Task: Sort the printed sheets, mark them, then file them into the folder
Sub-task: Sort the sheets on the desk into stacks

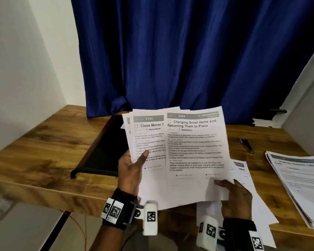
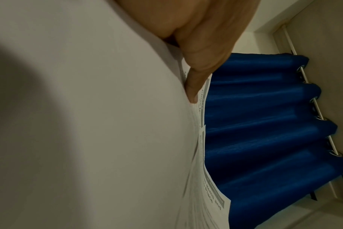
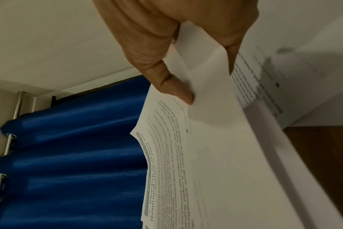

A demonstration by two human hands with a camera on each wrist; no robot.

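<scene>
My left hand [image 1: 132,167] holds a fanned bunch of printed sheets [image 1: 149,140] upright above the table, thumb on the front sheet headed "Close Mirror C…", numbered 2746. My right hand [image 1: 234,194] pinches the lower right corner of a sheet [image 1: 196,151] headed "Charging Small Items and Returning Them to Place", numbered 2644, which overlaps the fan. In the right wrist view the thumb [image 3: 178,88] presses on that sheet [image 3: 215,155]. In the left wrist view the thumb [image 2: 194,86] lies on the sheets [image 2: 88,124]. A black folder [image 1: 105,151] lies flat behind the left hand. A pen [image 1: 246,144] lies at right.
The wooden table [image 1: 43,151] carries a stack of printed sheets [image 1: 297,182] at the right edge and loose sheets [image 1: 248,196] under my right hand. A blue curtain [image 1: 188,51] hangs behind the table. White walls close in on both sides.
</scene>
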